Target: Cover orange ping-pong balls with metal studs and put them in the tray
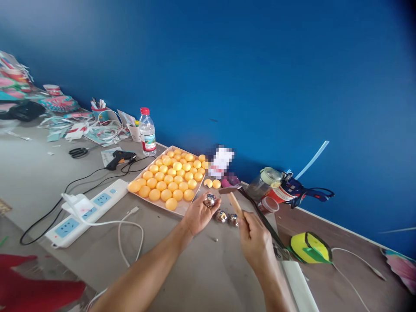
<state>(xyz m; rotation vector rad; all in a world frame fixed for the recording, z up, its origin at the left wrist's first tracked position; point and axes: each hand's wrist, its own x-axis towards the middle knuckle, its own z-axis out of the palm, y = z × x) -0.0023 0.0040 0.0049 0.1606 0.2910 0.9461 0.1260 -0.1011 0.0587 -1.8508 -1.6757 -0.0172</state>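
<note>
My left hand [197,218] is curled around a shiny silver ball [209,199] with an uneven, foil-like surface, at the middle of the head view. In my right hand [255,240] is a small hammer [236,204], gripped by its wooden handle; its dark head is just up and to the right of the held ball, apart from it as far as I can see. Between my hands, two more silver balls, one on the left [221,216] and one on the right [233,220], lie on the grey table [208,277].
A shallow tray [162,209] of several orange balls stands behind my left hand. Leftward are a power strip [110,193] with cables, a glue gun [120,159], scissors [78,152] and a water bottle [148,134]. A clear jar [264,184] and a yellow-green container [308,248] are rightward.
</note>
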